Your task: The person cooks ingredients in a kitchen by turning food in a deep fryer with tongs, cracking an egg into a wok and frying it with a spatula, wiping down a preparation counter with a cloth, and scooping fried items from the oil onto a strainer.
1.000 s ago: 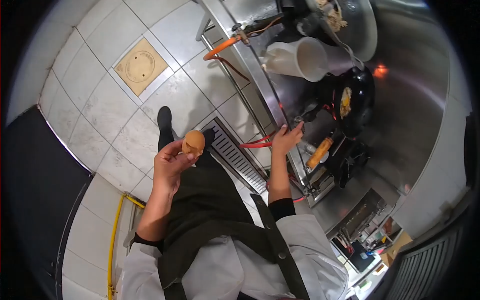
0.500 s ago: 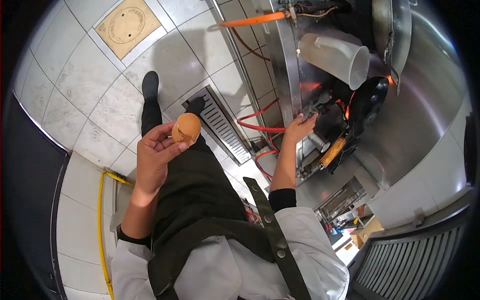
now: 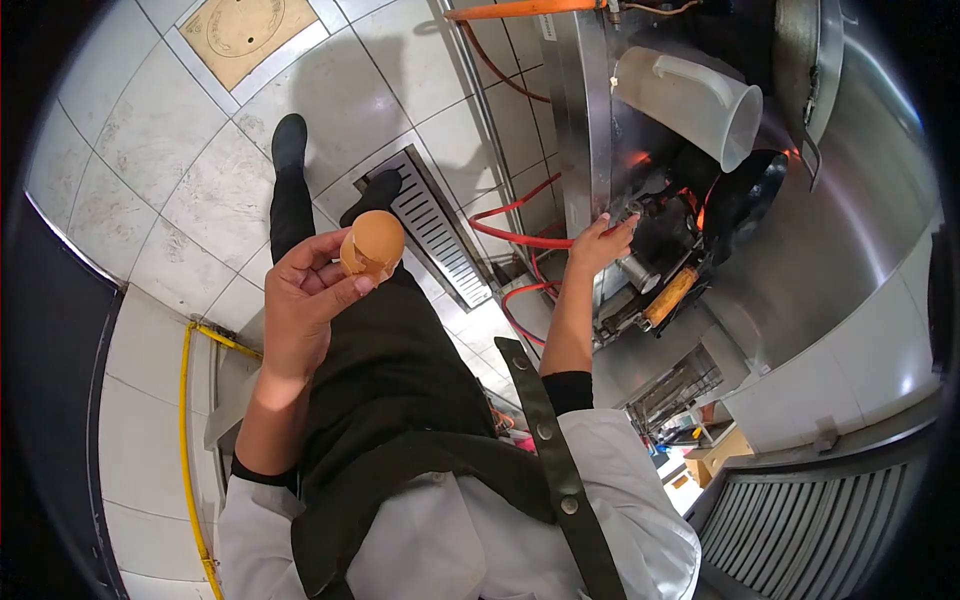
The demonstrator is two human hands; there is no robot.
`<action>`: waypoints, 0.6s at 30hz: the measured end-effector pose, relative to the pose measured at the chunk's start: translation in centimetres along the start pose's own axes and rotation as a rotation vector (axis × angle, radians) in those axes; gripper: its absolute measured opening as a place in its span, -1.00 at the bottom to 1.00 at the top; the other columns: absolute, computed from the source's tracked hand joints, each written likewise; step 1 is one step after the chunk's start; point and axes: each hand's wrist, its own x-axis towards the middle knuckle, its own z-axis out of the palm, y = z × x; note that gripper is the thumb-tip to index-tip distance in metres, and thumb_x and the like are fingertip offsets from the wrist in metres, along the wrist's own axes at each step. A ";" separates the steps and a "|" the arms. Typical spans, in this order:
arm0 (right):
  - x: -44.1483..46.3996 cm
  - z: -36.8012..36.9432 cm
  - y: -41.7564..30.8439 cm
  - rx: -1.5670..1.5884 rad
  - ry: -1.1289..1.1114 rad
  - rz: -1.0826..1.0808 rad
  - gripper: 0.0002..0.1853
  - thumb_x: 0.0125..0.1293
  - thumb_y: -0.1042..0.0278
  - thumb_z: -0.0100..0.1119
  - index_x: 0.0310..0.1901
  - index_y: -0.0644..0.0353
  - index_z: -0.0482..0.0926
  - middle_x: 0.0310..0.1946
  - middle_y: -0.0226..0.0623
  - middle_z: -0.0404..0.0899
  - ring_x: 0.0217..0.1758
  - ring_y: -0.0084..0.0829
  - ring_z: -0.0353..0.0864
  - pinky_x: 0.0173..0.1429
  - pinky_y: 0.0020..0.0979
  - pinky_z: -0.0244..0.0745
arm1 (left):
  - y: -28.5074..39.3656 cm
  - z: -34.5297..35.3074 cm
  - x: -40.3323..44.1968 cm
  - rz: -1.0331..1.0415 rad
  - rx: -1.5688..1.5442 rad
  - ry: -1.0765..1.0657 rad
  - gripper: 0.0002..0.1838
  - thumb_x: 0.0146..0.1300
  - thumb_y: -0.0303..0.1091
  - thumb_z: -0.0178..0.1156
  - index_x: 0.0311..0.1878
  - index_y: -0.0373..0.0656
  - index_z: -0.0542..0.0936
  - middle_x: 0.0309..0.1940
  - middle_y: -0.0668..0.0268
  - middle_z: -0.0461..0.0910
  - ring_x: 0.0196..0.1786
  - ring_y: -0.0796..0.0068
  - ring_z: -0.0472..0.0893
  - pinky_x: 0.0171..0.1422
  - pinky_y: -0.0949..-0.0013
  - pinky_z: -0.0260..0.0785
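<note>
My left hand (image 3: 310, 285) is closed around a brown eggshell (image 3: 374, 242), held up between thumb and fingers. The shell has a jagged broken edge on its lower side; its inside is hidden. My right hand (image 3: 600, 248) reaches to the front of the stove, its fingers at a small metal gas valve (image 3: 631, 214). Just beyond it, orange flame (image 3: 701, 212) shows beside a black wok (image 3: 748, 200). The wok's wooden handle (image 3: 671, 297) points toward me, to the right of my right wrist.
A translucent plastic jug (image 3: 690, 105) lies tilted at the stove's far side. Red hose (image 3: 515, 239) and orange hose (image 3: 520, 10) run along the stove front. A floor drain grate (image 3: 440, 235) lies by my feet. A louvred metal panel (image 3: 800, 530) stands at lower right.
The view has shifted slightly, so the stove and jug appear a little farther right. Both hands keep nearly the same pose; the eggshell is still in my left hand. Less flame shows beside the wok.
</note>
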 end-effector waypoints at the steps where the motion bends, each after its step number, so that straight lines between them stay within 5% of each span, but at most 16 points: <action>1: 0.0 0.3 0.5 -0.019 0.021 -0.042 -0.40 0.20 0.22 -0.06 0.22 0.34 0.09 0.07 0.10 0.25 0.08 -0.01 0.21 0.18 -0.17 0.02 | -0.1 0.0 0.0 0.002 -0.003 -0.003 -0.58 -0.05 -0.67 0.21 -0.04 -0.39 0.41 -0.17 0.15 0.51 -0.14 0.43 0.56 0.00 0.45 0.41; 18: -0.1 0.7 1.3 -0.040 0.023 -0.085 -0.40 0.20 0.19 -0.07 0.21 0.37 0.11 0.05 0.13 0.26 0.07 0.01 0.20 0.15 -0.15 0.08 | -1.6 0.0 -0.3 0.032 -0.023 -0.010 -0.56 -0.06 -0.68 0.22 -0.03 -0.39 0.40 -0.16 0.14 0.50 -0.13 0.42 0.56 0.00 0.45 0.41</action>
